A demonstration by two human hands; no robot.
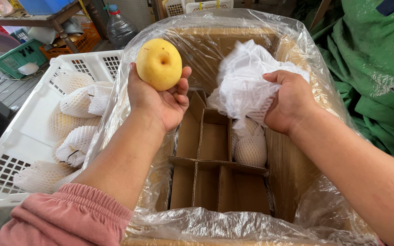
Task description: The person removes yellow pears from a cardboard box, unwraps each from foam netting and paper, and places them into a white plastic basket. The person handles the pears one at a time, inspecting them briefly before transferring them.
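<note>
Cupping a bare yellow pear (159, 64) at 12 o'clock, left hand (158, 102) has fingers curled loosely under it; a slip means a bruise in the cardboard box (292, 177). Right hand (290, 102) clenches white foam netting (242, 77) at 2 o'clock w/ tearing likely if yanked.

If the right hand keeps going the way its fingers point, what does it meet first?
The right hand points left, already gripping white paper. Beyond that, probably the left hand with the yellow fruit, though depth is unclear.
</note>
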